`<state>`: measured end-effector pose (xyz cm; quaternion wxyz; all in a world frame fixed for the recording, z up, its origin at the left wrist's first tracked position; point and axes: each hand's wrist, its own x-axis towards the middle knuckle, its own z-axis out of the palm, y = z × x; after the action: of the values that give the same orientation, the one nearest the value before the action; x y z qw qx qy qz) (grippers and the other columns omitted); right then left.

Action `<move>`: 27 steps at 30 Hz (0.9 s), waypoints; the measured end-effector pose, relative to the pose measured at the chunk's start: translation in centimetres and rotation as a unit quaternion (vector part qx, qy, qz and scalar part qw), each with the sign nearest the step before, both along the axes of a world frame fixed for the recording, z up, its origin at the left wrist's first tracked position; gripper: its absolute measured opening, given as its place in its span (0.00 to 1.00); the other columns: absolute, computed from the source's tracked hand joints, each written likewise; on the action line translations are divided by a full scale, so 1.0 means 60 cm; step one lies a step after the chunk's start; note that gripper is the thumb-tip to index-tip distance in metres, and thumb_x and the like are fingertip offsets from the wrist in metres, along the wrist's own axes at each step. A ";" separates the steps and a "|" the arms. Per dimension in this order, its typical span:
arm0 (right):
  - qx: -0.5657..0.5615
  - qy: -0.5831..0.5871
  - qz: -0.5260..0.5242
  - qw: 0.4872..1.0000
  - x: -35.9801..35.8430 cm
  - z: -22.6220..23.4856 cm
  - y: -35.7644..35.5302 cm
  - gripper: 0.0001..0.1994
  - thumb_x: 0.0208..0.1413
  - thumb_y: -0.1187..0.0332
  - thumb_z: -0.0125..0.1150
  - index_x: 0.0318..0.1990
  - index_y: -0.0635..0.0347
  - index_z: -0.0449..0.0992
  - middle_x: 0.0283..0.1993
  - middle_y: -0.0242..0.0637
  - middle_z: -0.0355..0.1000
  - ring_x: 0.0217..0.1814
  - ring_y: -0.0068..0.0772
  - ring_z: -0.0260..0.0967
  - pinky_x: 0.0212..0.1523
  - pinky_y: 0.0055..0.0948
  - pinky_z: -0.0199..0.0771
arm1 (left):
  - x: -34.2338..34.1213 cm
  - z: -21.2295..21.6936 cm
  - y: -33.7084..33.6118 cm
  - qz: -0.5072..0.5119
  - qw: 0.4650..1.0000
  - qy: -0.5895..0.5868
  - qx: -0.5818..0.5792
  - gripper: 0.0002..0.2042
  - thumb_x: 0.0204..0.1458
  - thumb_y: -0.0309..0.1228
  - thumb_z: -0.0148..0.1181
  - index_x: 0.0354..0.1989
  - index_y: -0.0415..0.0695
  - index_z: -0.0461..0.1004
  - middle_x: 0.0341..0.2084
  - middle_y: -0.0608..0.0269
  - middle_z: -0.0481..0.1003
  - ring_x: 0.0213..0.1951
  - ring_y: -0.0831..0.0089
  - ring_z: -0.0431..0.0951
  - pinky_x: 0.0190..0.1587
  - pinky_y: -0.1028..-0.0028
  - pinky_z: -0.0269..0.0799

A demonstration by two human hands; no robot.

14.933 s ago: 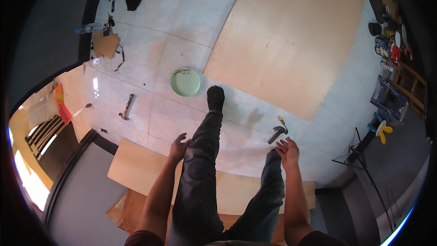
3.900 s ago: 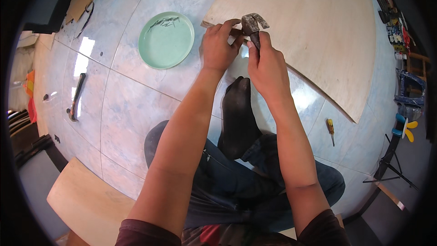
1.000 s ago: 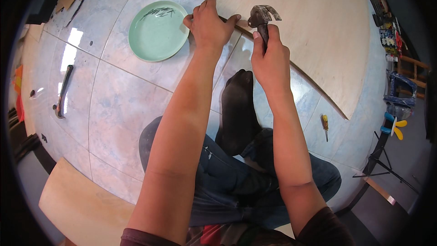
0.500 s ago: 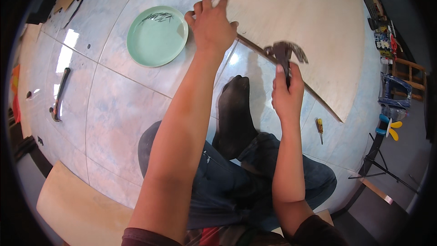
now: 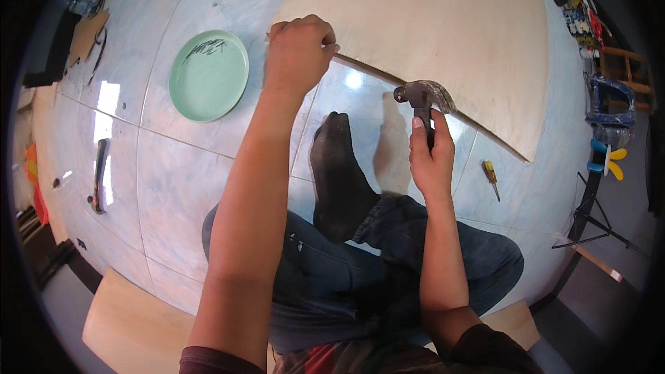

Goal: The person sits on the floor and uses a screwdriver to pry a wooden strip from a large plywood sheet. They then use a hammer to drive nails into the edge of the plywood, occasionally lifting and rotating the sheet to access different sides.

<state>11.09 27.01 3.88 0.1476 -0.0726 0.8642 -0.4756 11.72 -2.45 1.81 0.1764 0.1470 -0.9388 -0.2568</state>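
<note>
We're gripping the hammer (image 5: 422,97) over the plywood sheet's (image 5: 429,21) near edge

Right hand (image 5: 429,159) is clenching its handle, head raised; left hand (image 5: 298,52) is reaching out, fingers pinched at the sheet's near corner, just beside the green plate (image 5: 208,76).

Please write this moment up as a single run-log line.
left hand: gripping plywood sheet edge | right hand: holding claw hammer raised | green plate: on floor, left of the sheet
</note>
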 end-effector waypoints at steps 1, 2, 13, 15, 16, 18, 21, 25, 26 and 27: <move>-0.006 0.002 0.001 1.000 0.003 0.000 -0.002 0.15 0.74 0.62 0.59 0.60 0.60 0.73 0.23 0.22 0.65 0.20 0.12 0.58 0.21 0.21 0.57 | 0.002 -0.001 -0.002 -0.004 1.000 0.001 -0.004 0.04 0.51 0.30 0.71 0.32 0.45 0.84 0.33 0.65 0.84 0.38 0.62 0.85 0.53 0.60 0.71; -0.012 0.004 0.003 1.000 0.004 -0.001 -0.002 0.15 0.74 0.62 0.59 0.60 0.61 0.73 0.24 0.22 0.65 0.21 0.12 0.58 0.22 0.21 0.57 | 0.002 -0.002 -0.002 -0.009 1.000 0.001 -0.008 0.03 0.51 0.29 0.70 0.32 0.44 0.83 0.33 0.64 0.84 0.38 0.62 0.85 0.53 0.60 0.71; -0.025 0.029 0.019 0.999 0.010 0.008 -0.018 0.18 0.74 0.62 0.59 0.62 0.66 0.73 0.27 0.25 0.69 0.27 0.14 0.62 0.28 0.23 0.62 | -0.002 0.000 0.005 -0.038 0.997 0.048 -0.054 0.02 0.52 0.25 0.68 0.33 0.43 0.82 0.31 0.61 0.83 0.37 0.58 0.82 0.50 0.59 0.73; -0.028 0.027 0.020 0.999 0.009 0.007 -0.023 0.18 0.74 0.62 0.59 0.61 0.66 0.73 0.27 0.25 0.69 0.27 0.14 0.62 0.28 0.23 0.63 | 0.002 -0.001 0.010 -0.033 0.996 0.054 -0.062 0.02 0.52 0.25 0.68 0.33 0.43 0.82 0.32 0.60 0.83 0.36 0.57 0.82 0.50 0.59 0.73; -0.032 0.027 0.018 0.999 0.004 0.005 -0.027 0.18 0.74 0.62 0.59 0.61 0.66 0.73 0.27 0.25 0.69 0.27 0.14 0.62 0.28 0.23 0.62 | 0.000 -0.001 0.013 -0.029 0.996 0.053 -0.063 0.02 0.52 0.25 0.68 0.33 0.43 0.81 0.32 0.60 0.83 0.36 0.57 0.81 0.50 0.59 0.73; -0.052 0.022 0.012 0.998 -0.001 0.004 -0.035 0.18 0.74 0.62 0.59 0.61 0.66 0.74 0.26 0.24 0.68 0.27 0.14 0.62 0.28 0.23 0.62 | -0.003 0.001 0.009 -0.029 0.997 0.042 -0.056 0.02 0.53 0.25 0.68 0.34 0.43 0.82 0.34 0.59 0.83 0.37 0.56 0.82 0.50 0.59 0.74; -0.071 0.001 0.004 0.997 0.008 0.002 -0.043 0.18 0.74 0.61 0.59 0.61 0.66 0.74 0.26 0.24 0.68 0.26 0.15 0.61 0.28 0.23 0.62 | 0.002 0.008 0.002 -0.045 0.999 -0.003 0.004 0.04 0.53 0.24 0.68 0.37 0.42 0.83 0.36 0.57 0.83 0.41 0.57 0.83 0.51 0.61 0.77; -0.047 0.041 0.041 0.997 0.007 0.030 -0.067 0.19 0.74 0.61 0.59 0.60 0.67 0.74 0.26 0.29 0.70 0.26 0.19 0.65 0.28 0.26 0.65 | 0.007 0.019 -0.023 -0.011 0.994 -0.022 0.111 0.09 0.53 0.24 0.70 0.42 0.41 0.84 0.39 0.54 0.83 0.48 0.58 0.85 0.51 0.64 0.80; -0.039 0.065 0.051 0.996 0.007 0.041 -0.080 0.19 0.73 0.60 0.60 0.60 0.68 0.74 0.26 0.31 0.71 0.26 0.20 0.66 0.29 0.27 0.66 | 0.008 0.014 -0.027 0.011 0.991 -0.016 0.131 0.10 0.52 0.24 0.71 0.43 0.41 0.84 0.40 0.53 0.83 0.50 0.59 0.85 0.51 0.64 0.81; -0.031 0.071 0.063 0.995 0.003 0.052 -0.094 0.18 0.73 0.61 0.59 0.59 0.67 0.73 0.26 0.38 0.72 0.26 0.32 0.70 0.28 0.32 0.68 | 0.009 0.008 -0.028 0.031 0.991 -0.012 0.130 0.10 0.52 0.25 0.72 0.43 0.42 0.84 0.40 0.53 0.83 0.49 0.59 0.85 0.50 0.64 0.81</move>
<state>11.27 21.37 7.03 0.1132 -0.1650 0.8511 -0.4853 12.26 -4.10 2.26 0.1527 0.2004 -0.8945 -0.3692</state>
